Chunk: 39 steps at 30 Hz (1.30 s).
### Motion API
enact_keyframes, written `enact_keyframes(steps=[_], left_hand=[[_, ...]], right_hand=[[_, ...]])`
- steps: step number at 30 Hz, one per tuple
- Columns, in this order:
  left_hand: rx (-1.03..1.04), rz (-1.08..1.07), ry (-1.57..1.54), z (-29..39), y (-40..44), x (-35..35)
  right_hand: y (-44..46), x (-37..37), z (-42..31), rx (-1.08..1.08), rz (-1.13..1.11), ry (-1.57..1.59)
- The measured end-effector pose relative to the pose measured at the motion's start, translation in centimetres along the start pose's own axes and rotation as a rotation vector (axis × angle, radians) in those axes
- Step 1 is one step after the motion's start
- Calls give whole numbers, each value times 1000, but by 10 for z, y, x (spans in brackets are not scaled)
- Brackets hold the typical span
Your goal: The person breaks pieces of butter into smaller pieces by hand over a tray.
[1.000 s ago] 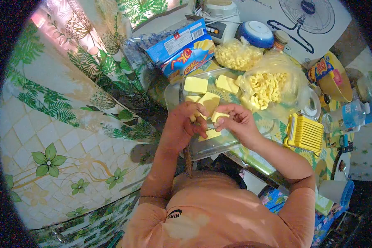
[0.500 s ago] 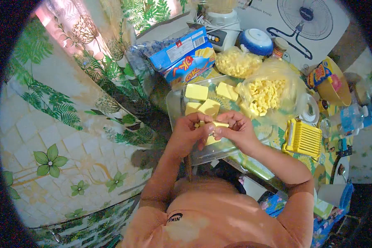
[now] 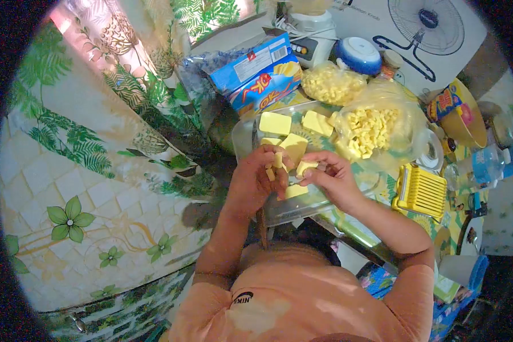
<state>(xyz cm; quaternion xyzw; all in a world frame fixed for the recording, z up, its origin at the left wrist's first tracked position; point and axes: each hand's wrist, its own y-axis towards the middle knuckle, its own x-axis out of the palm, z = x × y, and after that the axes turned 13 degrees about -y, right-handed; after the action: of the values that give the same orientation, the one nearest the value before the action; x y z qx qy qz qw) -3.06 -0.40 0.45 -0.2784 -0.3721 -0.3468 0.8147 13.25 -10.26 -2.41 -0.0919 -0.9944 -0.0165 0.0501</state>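
My left hand (image 3: pixel 252 178) is closed round small pieces of what looks like yellow cheese (image 3: pixel 278 160), their ends showing between the fingers. My right hand (image 3: pixel 335 178) pinches another cheese piece (image 3: pixel 306 167) between thumb and fingers, a short gap away from the left. Both hands are over a clear plastic tray (image 3: pixel 279 216). Several cheese slabs lie in it: one at the far left (image 3: pixel 275 123), one at the far right (image 3: pixel 317 122), one just beyond my hands (image 3: pixel 294 147) and one below them (image 3: pixel 296 191), partly hidden.
Past the tray's right side sits a clear bag of cut yellow pieces (image 3: pixel 373 128), with a second bag (image 3: pixel 332 84) behind. A yellow slicer (image 3: pixel 420 192) lies on the right. Around the back are a blue packet (image 3: pixel 259 74), a blender base (image 3: pixel 313 34) and a blue bowl (image 3: pixel 358 56).
My hands have drawn apart. The yellow strip held between them is now in separate pieces, some in the left hand and one in the right. The view has shifted slightly.
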Motion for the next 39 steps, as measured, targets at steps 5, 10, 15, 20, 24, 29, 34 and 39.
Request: enact_keyframes(steps=[5,10,15,20,24,29,34,39], left_hand=[[53,22,177,-4,3,-3],[77,27,375,-7,-2,2],[91,19,508,-8,-4,7],[49,32,464,-8,-4,4],[29,25,440,-8,-4,3],[7,2,245,-7,-2,1],[-29,-14,-54,-4,5,-8],[-41,-46,-44,-1,5,-8]], right_hand=[[0,2,0,16,16,-6],[0,2,0,2,-12,53],[-1,3,-3,11,-11,47],[-1,3,-5,23,-13,60],[-2,1,-2,14,-38,61],[-1,1,-1,17,4,84],[0,-2,1,28,8,52],[1,2,-3,32,31,46]])
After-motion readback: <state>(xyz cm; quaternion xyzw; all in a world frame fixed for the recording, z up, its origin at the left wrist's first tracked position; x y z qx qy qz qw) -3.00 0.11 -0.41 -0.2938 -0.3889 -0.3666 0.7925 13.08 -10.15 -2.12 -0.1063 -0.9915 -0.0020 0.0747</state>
